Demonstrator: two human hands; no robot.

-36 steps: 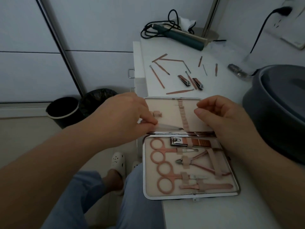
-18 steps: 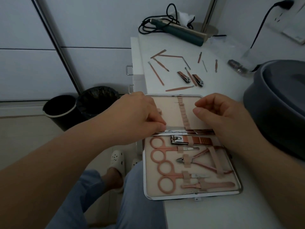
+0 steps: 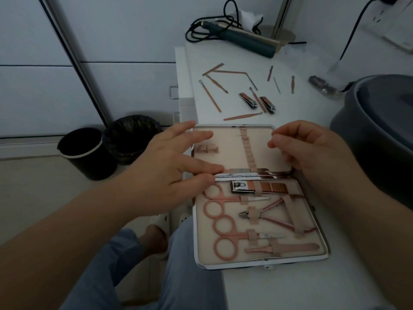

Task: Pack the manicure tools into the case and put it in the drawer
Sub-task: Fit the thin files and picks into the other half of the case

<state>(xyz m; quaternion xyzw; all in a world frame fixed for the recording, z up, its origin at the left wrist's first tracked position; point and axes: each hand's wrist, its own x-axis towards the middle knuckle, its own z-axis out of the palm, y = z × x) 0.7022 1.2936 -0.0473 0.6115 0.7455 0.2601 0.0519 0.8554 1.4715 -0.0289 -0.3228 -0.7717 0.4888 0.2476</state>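
Note:
The manicure case [image 3: 223, 142] lies open on the white table [image 3: 290, 287]. Its near half holds two pairs of pink scissors [image 3: 223, 200], a cuticle nipper [image 3: 268, 214], a large clipper [image 3: 243, 187] and a file under straps. The far half is almost bare. My left hand [image 3: 169, 166] hovers over the case's left edge by the hinge, fingers spread, holding nothing. My right hand [image 3: 312, 151] rests at the far half's right edge, fingers curled and apart. Beyond the case lie loose tools: two nail clippers [image 3: 248, 100] and several thin pink sticks [image 3: 210, 95].
A grey basin [image 3: 380, 135] stands close on the right. A hair iron with coiled cord [image 3: 245, 40] lies at the table's back. Drawer handles [image 3: 173, 92] show on the table's left side. Two black bins [image 3: 87, 153] stand on the floor to the left.
My left hand has unclenched and spread its fingers, lifting off the hinge area. The right hand has barely moved. The camera has tipped slightly downward.

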